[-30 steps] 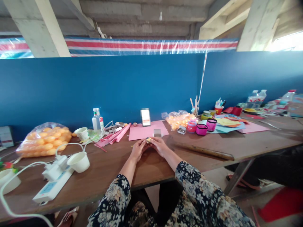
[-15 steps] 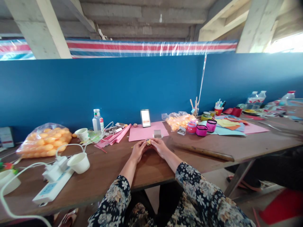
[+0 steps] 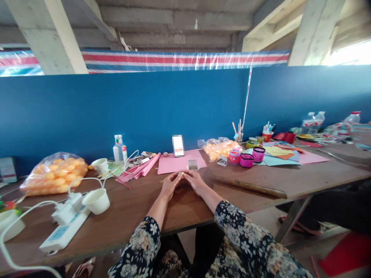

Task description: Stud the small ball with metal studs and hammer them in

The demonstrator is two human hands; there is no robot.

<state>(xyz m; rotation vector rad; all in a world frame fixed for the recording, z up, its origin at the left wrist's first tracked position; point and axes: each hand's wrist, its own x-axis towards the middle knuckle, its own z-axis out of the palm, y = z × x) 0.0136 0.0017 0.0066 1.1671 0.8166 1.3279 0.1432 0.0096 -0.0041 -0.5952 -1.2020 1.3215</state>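
Observation:
My left hand (image 3: 169, 184) and my right hand (image 3: 196, 180) meet on the brown table (image 3: 139, 208), fingertips pinched together around a small round yellowish object (image 3: 181, 174). Only a sliver of it shows between my fingers. Both forearms in floral sleeves rest on the table's front edge. A pink paper sheet (image 3: 176, 162) lies just beyond my hands, with a small grey box (image 3: 192, 165) on it.
A bag of orange balls (image 3: 55, 173) lies far left, another bag (image 3: 218, 147) behind right. A power strip (image 3: 65, 227), paper cups (image 3: 96, 200), a bottle (image 3: 119, 148), pink strips (image 3: 142, 166), tape rolls (image 3: 247, 158), a wooden stick (image 3: 249, 185) and coloured papers (image 3: 286, 153) are spread about.
My hands have lowered slightly onto the table and closed more over the small object, which now shows less. The view has tilted a little.

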